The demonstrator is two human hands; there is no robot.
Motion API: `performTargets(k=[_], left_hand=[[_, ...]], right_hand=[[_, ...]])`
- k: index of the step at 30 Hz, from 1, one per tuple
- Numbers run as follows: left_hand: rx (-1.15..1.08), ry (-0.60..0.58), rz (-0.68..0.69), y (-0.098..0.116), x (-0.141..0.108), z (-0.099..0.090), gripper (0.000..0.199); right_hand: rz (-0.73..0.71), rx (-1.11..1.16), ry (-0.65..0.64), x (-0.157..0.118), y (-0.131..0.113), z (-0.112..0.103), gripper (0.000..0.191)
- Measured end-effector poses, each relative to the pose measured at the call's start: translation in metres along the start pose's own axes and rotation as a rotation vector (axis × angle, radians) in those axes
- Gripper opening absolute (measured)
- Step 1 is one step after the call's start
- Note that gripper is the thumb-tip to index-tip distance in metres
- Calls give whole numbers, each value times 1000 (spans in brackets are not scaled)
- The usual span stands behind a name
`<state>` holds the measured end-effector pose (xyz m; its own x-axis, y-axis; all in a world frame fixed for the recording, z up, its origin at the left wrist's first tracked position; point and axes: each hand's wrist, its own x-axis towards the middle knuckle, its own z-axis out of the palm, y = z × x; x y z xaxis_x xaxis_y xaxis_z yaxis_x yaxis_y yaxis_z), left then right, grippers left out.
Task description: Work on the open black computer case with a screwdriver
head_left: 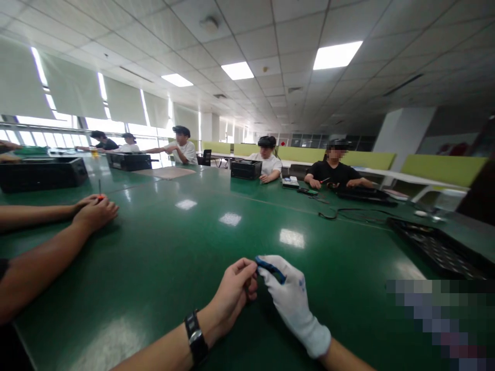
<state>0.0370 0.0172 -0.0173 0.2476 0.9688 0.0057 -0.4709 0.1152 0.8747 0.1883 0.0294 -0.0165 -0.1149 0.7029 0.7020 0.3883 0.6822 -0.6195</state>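
Green and glossy, the long table [181,257] mirrored the ceiling lights and ran from the near edge far into an open office. Nearest the camera, the left hand [232,299], bare with a black watch [196,340] on its wrist, pinched one end of a small blue tool [270,269], while the right hand [290,299], in a white glove, gripped the other end just above the tabletop. To the left, a neighbour's two forearms lay on the table, the hands [95,210] folded around a thin red-tipped tool. On the right a black tray [436,247] lay flat, its contents too dark to tell. Farther off stood black boxes [42,172], contents hidden, a loose black cable [348,212], and seated people at work before green partitions and shaded windows.
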Motion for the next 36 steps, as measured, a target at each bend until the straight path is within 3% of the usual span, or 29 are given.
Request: performTargets(k=[5,9,11,13,15,16,18,22,26,28,31,36], left_hand=[[98,2,6,0,3,-4,36],[250,41,72,8,10,-12,33],[317,50,118,12,14,-16,32],[372,47,159,14,18,-18,30],[419,36,195,15,19,-19,29],[442,30,210,16,20,-20,29],[483,18,237,16,19,-19,28],[563,18,320,21,14,-17,23],[645,58,468,33,7,-15,17],[686,86,536,40,5,-16,16],[768,156,629,49,7,-24,16],[969,280,714,63,22,-43,19]], right_hand=[[-116,-129,-76,13,1,-11,18],[-278,-475,-169,29,16,-36,23],[-377,-703,-365,38,22,-52,30],[-422,-892,-658,49,24,-66,34],[-396,-992,-875,60,23,-78,33],[-354,-1025,-913,66,24,-83,27],[-216,-1109,-858,78,26,-96,12],[124,-1246,-703,93,33,-132,48],[183,-1174,-658,76,19,-153,44],[175,-1064,-548,56,5,-146,43],[137,-816,-402,17,-17,-118,41],[60,-501,-434,-54,-42,-73,37]])
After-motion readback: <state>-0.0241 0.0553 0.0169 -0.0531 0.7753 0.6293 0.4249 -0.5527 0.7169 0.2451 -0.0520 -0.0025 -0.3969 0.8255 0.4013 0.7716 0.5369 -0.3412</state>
